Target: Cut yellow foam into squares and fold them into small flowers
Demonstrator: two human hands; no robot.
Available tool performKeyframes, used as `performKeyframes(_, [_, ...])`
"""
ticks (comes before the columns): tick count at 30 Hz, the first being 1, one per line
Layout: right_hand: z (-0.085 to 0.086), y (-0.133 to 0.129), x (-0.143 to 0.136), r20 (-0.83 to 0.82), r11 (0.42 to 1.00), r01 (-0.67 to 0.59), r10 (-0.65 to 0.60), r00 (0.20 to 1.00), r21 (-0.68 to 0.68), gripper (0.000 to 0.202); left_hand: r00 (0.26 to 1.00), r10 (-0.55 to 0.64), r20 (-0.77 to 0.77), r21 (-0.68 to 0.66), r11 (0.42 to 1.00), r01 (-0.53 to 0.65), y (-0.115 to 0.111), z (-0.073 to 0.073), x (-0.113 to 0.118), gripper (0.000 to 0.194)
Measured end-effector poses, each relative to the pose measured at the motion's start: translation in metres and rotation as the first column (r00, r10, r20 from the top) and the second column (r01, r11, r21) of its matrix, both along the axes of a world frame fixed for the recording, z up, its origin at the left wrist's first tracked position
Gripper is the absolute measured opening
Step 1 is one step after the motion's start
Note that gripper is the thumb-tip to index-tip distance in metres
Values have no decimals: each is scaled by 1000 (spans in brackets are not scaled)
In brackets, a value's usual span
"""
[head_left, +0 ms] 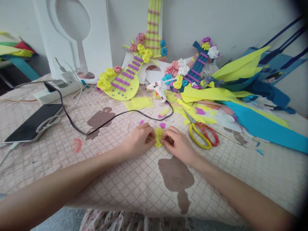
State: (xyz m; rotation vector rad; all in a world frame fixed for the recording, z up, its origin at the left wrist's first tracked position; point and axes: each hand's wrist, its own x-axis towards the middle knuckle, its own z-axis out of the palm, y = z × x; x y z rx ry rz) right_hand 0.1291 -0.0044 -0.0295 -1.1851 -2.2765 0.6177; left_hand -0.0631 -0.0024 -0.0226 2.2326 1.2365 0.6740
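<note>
Between my two hands, just above the quilted tablecloth (134,179), is a small piece of yellow crepe paper (158,136). My left hand (141,138) pinches its left edge between thumb and fingers. On the opposite edge, the fingers of my right hand (178,141) are closed in a pinch too. Small purple paper scraps (162,125) lie just beyond the yellow piece. To the right of my right hand rest scissors (202,133) with yellow and red handles, blades partly apart.
A white glue gun (157,89) lies behind my hands, its black cord (125,113) curving left to a power strip (60,89). Paper-flowered guitar shapes (125,80) stand at the back. Blue crepe paper (269,125) spreads right; a tablet-like device (33,123) lies left.
</note>
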Motion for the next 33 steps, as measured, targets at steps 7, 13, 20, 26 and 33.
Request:
performKeyframes(7, [-1,0,0,-2,1000,1,-1,1000,8,10,1000,11,0,8,1000,-11,0,0,0,2])
performKeyframes(13, [-1,0,0,-3,1000,-1,1,1000,7,10,1000,17,0,9,1000,-17,0,-1,1,6])
performKeyframes(20, [0,0,0,-15,1000,5,-4,1000,15,11,1000,16,17,29,999,-16,-1,-1,1,7])
performKeyframes(26, [-1,-1,-1,7,1000,12,-12,1000,21,11,1000,14,2,54,998,-14,-1,-4,1,7])
performKeyframes(33, [-3,-2,-2,26,999,18,-19,999,39,10,999,42,-12,71,997,-41,-3,-3,3,7])
